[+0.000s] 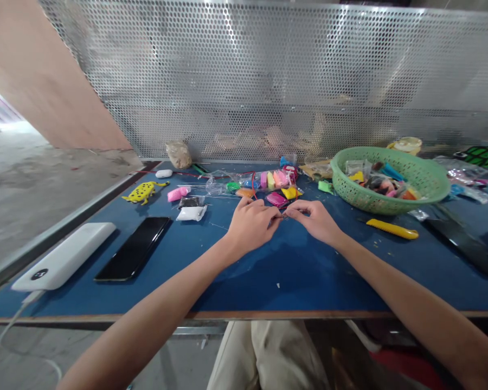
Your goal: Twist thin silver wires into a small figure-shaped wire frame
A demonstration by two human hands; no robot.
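L hand [252, 222], R hand [315, 219], sm item [284, 216] pinched btwn

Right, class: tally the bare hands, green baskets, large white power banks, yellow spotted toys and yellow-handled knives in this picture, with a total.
Left hand and right hand: 2
Green basket: 1
White power bank: 1
Yellow spotted toy: 1
Yellow-handled knife: 1
Total: 6

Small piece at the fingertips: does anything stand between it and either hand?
Nothing visible does: the left hand and right hand both pinch the small piece. The pink packet lies beyond it, not between.
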